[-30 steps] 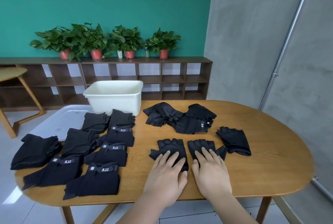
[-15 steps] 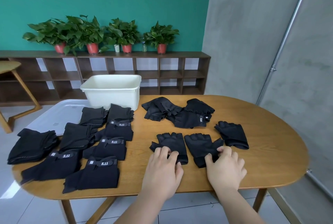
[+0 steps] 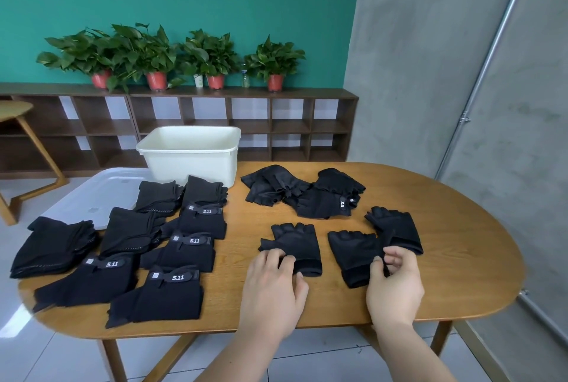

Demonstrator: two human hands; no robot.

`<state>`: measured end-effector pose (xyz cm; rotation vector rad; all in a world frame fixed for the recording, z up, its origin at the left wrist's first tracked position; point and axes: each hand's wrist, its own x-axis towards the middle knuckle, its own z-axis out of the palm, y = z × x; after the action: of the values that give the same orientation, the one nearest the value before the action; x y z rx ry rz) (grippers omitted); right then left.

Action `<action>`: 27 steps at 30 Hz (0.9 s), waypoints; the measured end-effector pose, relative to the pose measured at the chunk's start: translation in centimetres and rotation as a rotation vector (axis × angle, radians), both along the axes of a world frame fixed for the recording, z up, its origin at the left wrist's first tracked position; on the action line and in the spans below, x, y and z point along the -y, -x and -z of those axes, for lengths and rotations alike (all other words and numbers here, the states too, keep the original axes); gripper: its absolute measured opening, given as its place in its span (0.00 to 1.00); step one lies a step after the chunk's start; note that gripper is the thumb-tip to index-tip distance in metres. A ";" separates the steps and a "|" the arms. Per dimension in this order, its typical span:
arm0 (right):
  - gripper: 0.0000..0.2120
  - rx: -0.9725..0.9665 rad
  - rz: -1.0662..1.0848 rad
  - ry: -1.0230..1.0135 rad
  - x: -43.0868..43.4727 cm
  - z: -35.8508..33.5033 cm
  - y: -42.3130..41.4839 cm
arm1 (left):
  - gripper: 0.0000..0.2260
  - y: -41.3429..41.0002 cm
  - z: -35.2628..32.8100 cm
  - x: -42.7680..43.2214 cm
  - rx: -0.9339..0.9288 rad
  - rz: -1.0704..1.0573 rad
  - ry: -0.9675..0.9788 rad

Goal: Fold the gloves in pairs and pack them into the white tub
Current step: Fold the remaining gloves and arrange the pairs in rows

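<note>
Soft, light, limp fabric: the left glove [image 3: 295, 243] and right glove [image 3: 350, 254] lie flat at the desk [image 3: 461, 243] front, well apart from the white tub [image 3: 187, 148], and are likely best taken at the cuffs, where the left hand [image 3: 273, 286] grip curls on one and the right hand [image 3: 396, 286] grip pinches the other.

Two black fingerless gloves [image 3: 295, 243] lie flat at lower centre; folded pairs [image 3: 172, 295] sit lower left; the white tub [image 3: 190, 163] stands upright above them.
</note>
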<state>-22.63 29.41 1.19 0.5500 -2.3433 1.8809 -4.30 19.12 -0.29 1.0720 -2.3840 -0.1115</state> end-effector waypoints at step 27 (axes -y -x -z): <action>0.11 -0.665 -0.381 -0.356 2.2 -1.4 1.5 | 0.22 -0.8 -1.0 -0.5 -0.046 0.260 -0.267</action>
<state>-24.14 27.18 2.58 1.4763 -2.1876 1.0932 -3.48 19.61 0.66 0.8548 -2.5038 -0.5531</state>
